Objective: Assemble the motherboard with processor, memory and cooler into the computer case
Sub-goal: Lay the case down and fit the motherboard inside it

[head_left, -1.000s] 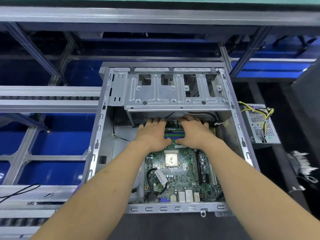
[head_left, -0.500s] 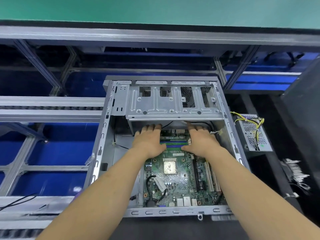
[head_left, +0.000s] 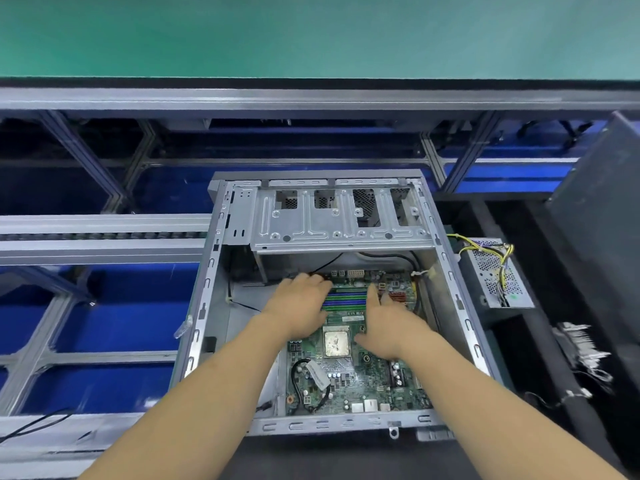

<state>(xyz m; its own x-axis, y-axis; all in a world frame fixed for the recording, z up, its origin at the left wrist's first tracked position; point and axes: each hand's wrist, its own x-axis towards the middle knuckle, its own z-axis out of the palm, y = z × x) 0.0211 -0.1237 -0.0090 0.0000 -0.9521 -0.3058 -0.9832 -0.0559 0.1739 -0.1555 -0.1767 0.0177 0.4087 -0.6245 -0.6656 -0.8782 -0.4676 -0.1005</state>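
Note:
The green motherboard lies flat inside the open grey computer case. A silver processor sits in its socket near the board's middle. Blue and green memory slots run across the board's far part. My left hand rests palm down at the left end of those slots, fingers fairly straight. To the right of the slots, my right hand lies on the board with fingers spread. No cooler is in sight.
A metal drive cage spans the case's far end above the board. A perforated power supply with yellow and black wires stands right of the case. Cable bundles lie further right. Aluminium rails and blue bins lie to the left.
Both hands have drawn back toward me from the board's far edge under the drive cage, and the right one now lies lower on the board. My head has tilted up.

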